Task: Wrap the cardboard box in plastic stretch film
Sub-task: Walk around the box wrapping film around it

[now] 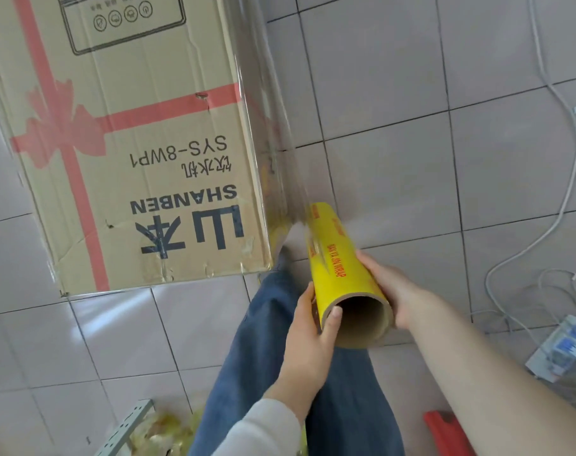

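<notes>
A tall cardboard box (141, 153) with a printed red ribbon and black lettering stands on the tiled floor at the upper left. Clear stretch film (280, 159) runs from its right corner down to a yellow roll (337, 255) with a brown cardboard core. My left hand (308, 327) grips the roll's near end from the left, thumb at the core's rim. My right hand (390, 284) grips the same end from the right. The roll sits just right of the box's near corner.
White cables (569, 166) trail over the pink tiles (411, 77) at the right. A stack of papers (566, 350) lies at the right edge, a red object (447, 432) at the bottom, a grey metal bracket (125, 426) at bottom left. My jeans-clad leg (270, 340) is below the roll.
</notes>
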